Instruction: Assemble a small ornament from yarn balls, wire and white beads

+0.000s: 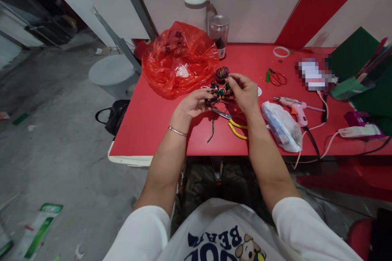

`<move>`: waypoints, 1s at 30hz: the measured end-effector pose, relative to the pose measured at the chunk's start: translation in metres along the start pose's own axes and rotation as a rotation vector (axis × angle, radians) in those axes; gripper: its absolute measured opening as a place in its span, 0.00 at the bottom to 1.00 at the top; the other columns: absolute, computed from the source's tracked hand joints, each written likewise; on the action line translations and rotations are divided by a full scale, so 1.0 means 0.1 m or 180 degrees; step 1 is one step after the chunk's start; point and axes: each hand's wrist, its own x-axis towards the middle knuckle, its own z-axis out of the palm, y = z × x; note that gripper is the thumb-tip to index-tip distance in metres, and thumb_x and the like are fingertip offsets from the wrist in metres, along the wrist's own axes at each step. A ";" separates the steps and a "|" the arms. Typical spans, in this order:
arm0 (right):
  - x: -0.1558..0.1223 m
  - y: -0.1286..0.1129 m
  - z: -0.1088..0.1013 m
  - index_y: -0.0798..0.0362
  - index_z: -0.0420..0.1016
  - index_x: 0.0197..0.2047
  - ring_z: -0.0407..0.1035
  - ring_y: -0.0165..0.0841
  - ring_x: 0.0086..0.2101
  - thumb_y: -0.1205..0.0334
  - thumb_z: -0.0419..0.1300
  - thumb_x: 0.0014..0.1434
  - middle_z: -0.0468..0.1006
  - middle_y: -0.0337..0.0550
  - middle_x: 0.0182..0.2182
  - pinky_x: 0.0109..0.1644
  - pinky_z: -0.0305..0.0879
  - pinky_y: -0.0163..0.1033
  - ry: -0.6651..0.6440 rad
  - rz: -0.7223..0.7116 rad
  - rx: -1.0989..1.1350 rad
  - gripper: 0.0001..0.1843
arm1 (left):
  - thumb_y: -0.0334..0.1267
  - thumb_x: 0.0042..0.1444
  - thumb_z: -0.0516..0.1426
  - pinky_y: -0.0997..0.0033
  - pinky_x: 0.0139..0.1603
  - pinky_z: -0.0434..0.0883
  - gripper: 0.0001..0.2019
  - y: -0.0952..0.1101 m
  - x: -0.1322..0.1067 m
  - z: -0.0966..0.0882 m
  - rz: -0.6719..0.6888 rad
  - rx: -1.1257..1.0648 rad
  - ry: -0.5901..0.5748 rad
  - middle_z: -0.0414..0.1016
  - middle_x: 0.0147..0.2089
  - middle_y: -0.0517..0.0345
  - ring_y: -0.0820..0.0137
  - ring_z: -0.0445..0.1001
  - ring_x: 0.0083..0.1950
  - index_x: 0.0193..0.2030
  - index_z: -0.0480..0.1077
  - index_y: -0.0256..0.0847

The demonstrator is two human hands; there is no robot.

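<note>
Between my hands is a small bundle of dark multicoloured knotted cord with beads (217, 93). My left hand (196, 102) grips its left side with thumb and fingers. On the right, my right hand (245, 89) pinches at the bundle's upper right edge, thumb and forefinger together; the exact strand is too small to make out. A ball of multicoloured cord (222, 73) sits just behind the bundle. Below it lie yellow-handled scissors (235, 124), partly under my right forearm. A loose green strand (212, 130) trails on the red table (159, 130).
A red plastic bag (183, 57) with white beads (183, 71) stands at back left, beside a clear jar (219, 34). To the right are a clear plastic pouch (281, 126), a pink glue gun (294, 108) with its cord, red-handled pliers (278, 77) and a green holder (352, 89).
</note>
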 end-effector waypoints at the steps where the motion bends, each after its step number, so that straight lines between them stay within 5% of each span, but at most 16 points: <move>1: 0.00 0.01 0.00 0.49 0.85 0.50 0.82 0.36 0.39 0.46 0.66 0.64 0.88 0.45 0.42 0.44 0.81 0.42 -0.0017 -0.0008 0.0032 0.19 | 0.30 0.40 0.66 0.71 0.32 0.74 0.14 0.01 0.00 -0.01 0.0026 -0.0048 0.0041 0.79 0.32 0.58 0.72 0.74 0.30 0.37 0.79 0.39; 5: -0.02 -0.03 -0.02 0.50 0.84 0.53 0.82 0.38 0.47 0.59 0.63 0.61 0.88 0.46 0.47 0.56 0.78 0.47 -0.0445 -0.0078 0.0013 0.18 | 0.30 0.42 0.65 0.70 0.35 0.75 0.14 0.05 -0.02 -0.05 -0.0002 -0.0142 0.0144 0.81 0.33 0.58 0.71 0.76 0.32 0.39 0.79 0.38; 8: -0.07 -0.11 -0.03 0.49 0.82 0.61 0.79 0.40 0.56 0.68 0.61 0.56 0.85 0.45 0.55 0.63 0.73 0.48 -0.1103 -0.0232 -0.0155 0.29 | 0.29 0.41 0.65 0.70 0.35 0.75 0.13 0.04 -0.01 -0.06 -0.0099 -0.0215 0.0187 0.81 0.33 0.58 0.71 0.76 0.32 0.38 0.78 0.37; 12: -0.13 -0.19 -0.02 0.47 0.79 0.65 0.74 0.41 0.61 0.70 0.59 0.55 0.82 0.43 0.61 0.68 0.68 0.49 -0.1611 -0.0465 -0.0472 0.34 | 0.28 0.41 0.65 0.72 0.33 0.72 0.11 0.03 0.00 -0.06 -0.0239 -0.0216 0.0271 0.80 0.31 0.58 0.72 0.75 0.30 0.35 0.77 0.36; 20: -0.09 -0.14 0.01 0.49 0.88 0.52 0.77 0.40 0.42 0.64 0.62 0.66 0.86 0.45 0.38 0.52 0.71 0.45 -0.1026 -0.0584 -0.1443 0.16 | 0.28 0.40 0.64 0.71 0.33 0.71 0.10 0.06 -0.05 -0.02 -0.0092 -0.0144 0.0222 0.78 0.30 0.59 0.73 0.73 0.29 0.34 0.76 0.35; 30: -0.09 -0.12 0.03 0.47 0.88 0.49 0.79 0.40 0.47 0.58 0.65 0.65 0.88 0.43 0.47 0.56 0.73 0.46 -0.0641 -0.0217 -0.0753 0.13 | 0.28 0.37 0.66 0.70 0.35 0.72 0.13 0.03 -0.04 0.01 0.0072 0.0216 -0.0100 0.79 0.32 0.56 0.72 0.74 0.32 0.34 0.79 0.34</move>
